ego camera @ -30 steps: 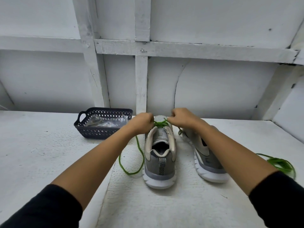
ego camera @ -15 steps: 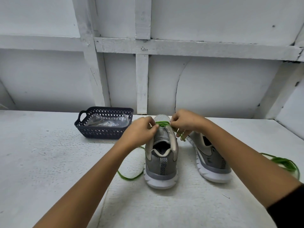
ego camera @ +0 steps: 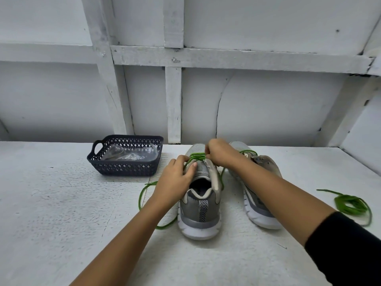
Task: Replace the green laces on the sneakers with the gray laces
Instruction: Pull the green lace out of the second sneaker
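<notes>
Green lace [ego camera: 196, 156] threaded in sneaker [ego camera: 201, 207] | your right hand [ego camera: 221, 153] pinches it at the eyelets | your left hand [ego camera: 175, 179] grips sneaker's side

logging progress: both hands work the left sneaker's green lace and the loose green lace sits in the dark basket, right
No. In the head view the loose green lace lies on the table right of the right sneaker, not in the dark basket. The rest holds.

Left hand [ego camera: 175, 179]: gripping the laced sneaker [ego camera: 200, 212] at its left eyelet flap.
Right hand [ego camera: 219, 153]: pinching the green lace [ego camera: 195, 156] above its tongue.
</notes>
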{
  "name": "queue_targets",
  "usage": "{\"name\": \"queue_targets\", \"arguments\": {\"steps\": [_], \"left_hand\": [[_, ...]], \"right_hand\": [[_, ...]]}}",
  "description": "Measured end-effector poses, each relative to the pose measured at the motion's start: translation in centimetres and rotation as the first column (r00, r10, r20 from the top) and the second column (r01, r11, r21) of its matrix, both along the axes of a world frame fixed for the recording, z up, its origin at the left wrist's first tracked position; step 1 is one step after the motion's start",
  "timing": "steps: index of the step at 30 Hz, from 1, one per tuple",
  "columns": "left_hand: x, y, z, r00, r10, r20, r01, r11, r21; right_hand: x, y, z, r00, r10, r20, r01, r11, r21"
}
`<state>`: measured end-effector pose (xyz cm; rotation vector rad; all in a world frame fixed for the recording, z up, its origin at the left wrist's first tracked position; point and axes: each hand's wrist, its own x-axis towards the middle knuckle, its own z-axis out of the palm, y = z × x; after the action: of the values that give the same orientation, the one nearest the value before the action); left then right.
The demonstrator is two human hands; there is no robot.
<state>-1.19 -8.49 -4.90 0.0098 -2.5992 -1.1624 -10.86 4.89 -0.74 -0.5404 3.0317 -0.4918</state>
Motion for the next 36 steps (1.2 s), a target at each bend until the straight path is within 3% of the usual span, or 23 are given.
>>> {"name": "queue_targets", "arguments": {"steps": [4,11,14,18,22,25,28,32,36], "left_hand": [[-0.3,-0.2,-0.6,1.0,-0.022,0.0,0.022,0.997,0.081],[-0.6,-0.4,-1.2,0.999,-0.037,0.014,0.034,0.986,0.164],[-0.8,-0.4,-1.4,0.998,-0.054,0.028,0.049,0.986,0.161],[-0.8,-0.4,-1.3,0.998,-0.06,0.031,0.054,0.984,0.17],[-0.7,-0.5,-1.2,0.997,-0.064,0.03,0.058,0.984,0.167],[-0.7,-0.5,-1.2,0.996,-0.072,0.042,0.064,0.984,0.166],[-0.7,-0.4,-1.3,0.996,-0.077,0.039,0.069,0.982,0.175],[-0.4,-0.2,-1.0,0.998,-0.063,0.005,0.061,0.984,0.166],[-0.4,-0.3,-1.1,0.997,-0.078,0.001,0.076,0.979,0.188]], "right_hand": [[0.2,-0.5,0.5,0.999,0.047,-0.003,-0.046,0.994,0.097],[0.1,-0.8,-0.3,0.998,-0.033,-0.044,0.029,0.996,-0.088],[-0.3,-0.2,0.2,0.985,-0.117,0.124,0.133,0.983,-0.129],[-0.2,0.1,0.2,0.969,-0.136,0.205,0.174,0.968,-0.179],[-0.3,1.0,0.5,0.907,-0.034,0.419,0.193,0.919,-0.345],[-0.3,1.3,0.0,0.933,-0.049,0.356,0.18,0.922,-0.344],[-0.1,0.8,0.2,0.979,-0.095,0.178,0.134,0.964,-0.228],[-0.1,0.0,0.5,0.988,-0.153,0.001,0.149,0.961,-0.235],[-0.3,0.0,0.9,0.976,-0.126,0.177,0.162,0.964,-0.212]]}}
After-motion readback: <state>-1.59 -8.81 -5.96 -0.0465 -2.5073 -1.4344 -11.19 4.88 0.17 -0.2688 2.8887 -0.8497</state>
